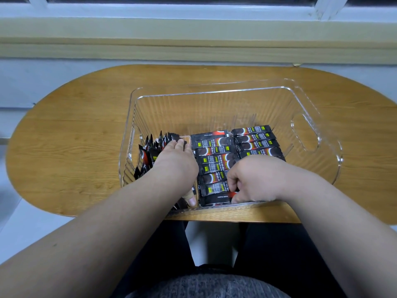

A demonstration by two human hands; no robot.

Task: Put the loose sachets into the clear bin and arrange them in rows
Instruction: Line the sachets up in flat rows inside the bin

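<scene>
Because all the sachets in view already lie in the near half of the clear bin (300, 91), at the centre of the frame, the coming move looks like squaring up rows rather than fetching more. The middle row (214, 160) and the right row (255, 143) lie flat with their long axes running left to right, stacked from near to far. The left bundle (148, 155) stands on edge and leans, untidy, towards the lower left.

The left hand (176, 166) spans that bundle, fingertips hooked over its far end and thumb at its near end, clamping it lengthwise. It is the nearer hand for straightening it. The right hand (253, 179) is curled at the near end of the middle row, pinching the nearest sachet (214, 200) against the bin's front wall. The bin rests on a wooden table (75, 125).
</scene>
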